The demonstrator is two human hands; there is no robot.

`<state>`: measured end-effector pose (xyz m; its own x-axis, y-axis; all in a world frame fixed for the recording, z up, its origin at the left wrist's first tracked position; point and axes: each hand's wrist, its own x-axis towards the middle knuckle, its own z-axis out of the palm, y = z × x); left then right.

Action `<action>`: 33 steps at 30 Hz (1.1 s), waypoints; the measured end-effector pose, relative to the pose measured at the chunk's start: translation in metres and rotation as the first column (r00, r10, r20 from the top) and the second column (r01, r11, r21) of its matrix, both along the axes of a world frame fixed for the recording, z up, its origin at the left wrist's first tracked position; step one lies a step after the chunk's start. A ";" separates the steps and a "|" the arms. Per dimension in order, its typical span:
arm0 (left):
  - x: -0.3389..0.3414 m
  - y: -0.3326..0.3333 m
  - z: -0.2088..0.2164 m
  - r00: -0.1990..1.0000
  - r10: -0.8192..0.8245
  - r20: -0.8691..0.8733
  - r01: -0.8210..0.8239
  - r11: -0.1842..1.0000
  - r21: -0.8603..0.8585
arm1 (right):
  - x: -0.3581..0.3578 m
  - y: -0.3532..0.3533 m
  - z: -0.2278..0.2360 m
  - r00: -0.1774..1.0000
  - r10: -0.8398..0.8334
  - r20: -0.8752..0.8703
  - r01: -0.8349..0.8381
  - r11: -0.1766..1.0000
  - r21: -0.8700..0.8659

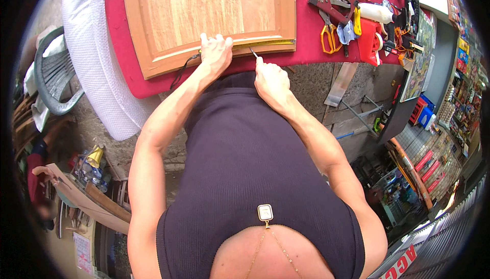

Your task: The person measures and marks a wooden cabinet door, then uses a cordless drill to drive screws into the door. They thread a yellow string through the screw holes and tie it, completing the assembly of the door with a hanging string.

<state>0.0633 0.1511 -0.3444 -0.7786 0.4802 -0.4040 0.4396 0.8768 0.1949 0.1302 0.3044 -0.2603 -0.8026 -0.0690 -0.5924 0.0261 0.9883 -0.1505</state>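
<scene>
"Wooden panel (209, 8) first: where do we have it, and which step are we at?"

"It lies flat on the red cloth (312, 50), its near rail toward our waist. We judge that we are measuring along that rail in order to mark it. The next move calls for 1 clean mark at the chosen spot, with nothing sliding."

"How do we stand, from the arms down?"

"Our left forearm (176, 105) and right forearm (309, 126) both reach forward and slant inward, so our 2 hands come near each other without touching. Our left hand (215, 53) bends over the rail, knuckles up; we cannot tell whether it clasps something beneath or merely presses down. Our right hand (272, 80) sits just off the panel's near edge, fingers curled, in a pinch."

"And the smaller things?"

"Our yellow measuring tape (274, 43) runs along the rail from the left hand toward the panel's right edge. Smallest is the slim pointed tool (253, 53) pinched in our right hand, angled at the tape; whether its tip touches, we cannot tell."
</scene>
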 end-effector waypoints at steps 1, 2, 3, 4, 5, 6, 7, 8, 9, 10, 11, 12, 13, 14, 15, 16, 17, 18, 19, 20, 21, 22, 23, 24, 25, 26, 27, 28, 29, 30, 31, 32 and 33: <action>0.001 0.000 -0.001 1.000 -0.001 -0.001 0.001 1.000 -0.005 | -0.005 0.000 -0.001 1.000 -0.006 0.019 0.007 1.000 -0.014; 0.001 -0.001 -0.002 1.000 0.000 0.001 0.000 1.000 -0.001 | -0.008 0.000 -0.001 0.999 -0.013 0.038 0.014 1.000 -0.027; 0.001 0.000 -0.002 1.000 0.001 -0.003 -0.001 1.000 0.002 | -0.009 -0.002 -0.001 0.999 -0.008 0.040 0.009 1.000 -0.013; 0.001 0.000 -0.003 1.000 0.002 -0.007 -0.002 1.000 0.006 | -0.009 -0.005 -0.002 0.999 -0.004 0.043 0.004 1.000 0.002; 0.001 0.000 -0.003 1.000 -0.001 -0.015 0.001 1.000 0.014 | -0.009 -0.006 -0.002 0.999 -0.001 0.045 0.000 1.000 0.016; 0.001 -0.001 -0.003 1.000 -0.001 -0.020 0.002 1.000 0.024 | -0.009 -0.001 -0.002 1.000 -0.010 0.020 0.011 1.000 -0.024; 0.000 -0.002 -0.003 1.000 -0.002 -0.028 0.003 0.999 0.032 | -0.010 0.009 -0.002 1.000 -0.021 -0.009 0.020 0.998 -0.067; 0.000 -0.003 -0.004 1.000 0.009 -0.023 -0.008 0.999 0.042 | -0.011 0.020 0.000 0.999 -0.032 -0.037 0.028 0.994 -0.110; -0.001 -0.004 -0.004 1.000 0.018 -0.016 -0.017 0.999 0.047 | -0.021 0.027 0.022 0.994 -0.069 0.084 0.078 0.991 -0.112; -0.003 -0.004 -0.004 0.999 0.033 -0.010 -0.033 0.998 0.055 | -0.015 0.042 0.019 0.976 -0.207 0.070 0.216 0.962 -0.168; -0.006 -0.005 -0.003 0.999 0.040 0.009 -0.041 0.998 0.048 | -0.013 0.057 0.020 0.945 -0.319 0.070 0.326 0.933 -0.150; -0.009 -0.005 0.001 0.999 0.042 0.032 -0.043 0.998 0.039 | -0.013 0.069 0.025 0.899 -0.431 0.073 0.438 0.889 -0.133; -0.014 -0.005 0.005 0.998 0.038 0.053 -0.040 0.999 0.033 | -0.010 0.092 0.013 0.861 -0.507 0.026 0.501 0.840 -0.209; -0.022 -0.004 0.011 0.998 0.047 0.048 -0.050 0.997 0.056 | -0.011 0.112 -0.002 0.812 -0.584 -0.013 0.556 0.780 -0.287; -0.032 -0.003 0.018 0.998 0.055 0.041 -0.058 0.995 0.077 | -0.021 0.120 -0.004 0.754 -0.652 -0.074 0.610 0.738 -0.290; -0.042 -0.003 0.023 0.997 0.070 0.030 -0.073 0.993 0.097 | -0.031 0.134 -0.019 0.762 -0.636 -0.120 0.589 0.758 -0.279; -0.051 -0.008 0.023 0.997 0.059 -0.056 -0.049 0.985 0.166 | -0.040 0.144 -0.034 0.703 -0.700 -0.126 0.617 0.689 -0.380; -0.065 -0.009 0.026 0.997 0.073 -0.040 -0.066 0.986 0.156 | -0.054 0.151 -0.050 0.643 -0.756 -0.124 0.626 0.612 -0.482; -0.084 -0.009 0.034 0.997 0.080 -0.022 -0.076 0.986 0.150 | -0.070 0.154 -0.066 0.589 -0.799 -0.120 0.591 0.527 -0.611; -0.104 -0.007 0.043 0.996 0.088 -0.005 -0.086 0.986 0.143 | -0.087 0.157 -0.081 0.534 -0.839 -0.105 0.536 0.432 -0.726; -0.126 -0.004 0.055 0.995 0.079 0.055 -0.080 0.996 0.027 | -0.110 0.155 -0.082 0.539 -0.837 -0.090 0.543 0.427 -0.723; -0.143 -0.003 0.056 0.995 0.093 0.042 -0.094 0.995 0.033 | -0.131 0.156 -0.086 0.559 -0.817 -0.143 0.524 0.482 -0.702; -0.162 -0.005 0.055 0.994 0.106 0.030 -0.107 0.994 0.040 | -0.153 0.154 -0.092 0.548 -0.821 -0.160 0.479 0.464 -0.745; -0.180 -0.007 0.050 0.993 0.118 0.021 -0.119 0.992 0.047 | -0.174 0.152 -0.099 0.536 -0.826 -0.174 0.434 0.447 -0.782; -0.197 -0.009 0.045 0.992 0.129 -0.008 -0.129 0.990 0.058 | -0.194 0.151 -0.101 0.547 -0.819 -0.175 0.436 0.457 -0.776; -0.216 -0.010 0.040 0.992 0.123 -0.038 -0.120 0.991 0.062 | -0.215 0.150 -0.104 0.558 -0.812 -0.175 0.438 0.466 -0.769; -0.233 -0.009 0.038 0.991 0.115 -0.066 -0.111 0.992 0.066 | -0.235 0.148 -0.108 0.562 -0.805 -0.190 0.437 0.483 -0.758; -0.248 -0.009 0.035 0.990 0.107 -0.094 -0.101 0.992 0.069 | -0.249 0.147 -0.111 0.541 -0.809 -0.232 0.424 0.500 -0.755; -0.260 -0.007 0.032 0.981 0.088 -0.172 -0.073 0.993 0.091 | -0.263 0.146 -0.114 0.519 -0.810 -0.273 0.411 0.516 -0.751; -0.271 -0.005 0.030 0.982 0.084 -0.167 -0.070 0.993 0.090 | -0.276 0.144 -0.114 0.498 -0.808 -0.314 0.400 0.535 -0.744; -0.283 -0.002 0.028 0.984 0.080 -0.162 -0.066 0.994 0.090 | -0.288 0.142 -0.113 0.473 -0.818 -0.328 0.423 0.537 -0.730; -0.295 0.000 0.025 0.985 0.076 -0.157 -0.063 0.994 0.088 | -0.299 0.141 -0.115 0.474 -0.816 -0.331 0.429 0.542 -0.723; -0.304 0.003 0.023 0.980 0.078 -0.183 -0.058 0.992 0.110 | -0.308 0.143 -0.118 0.473 -0.814 -0.336 0.437 0.548 -0.713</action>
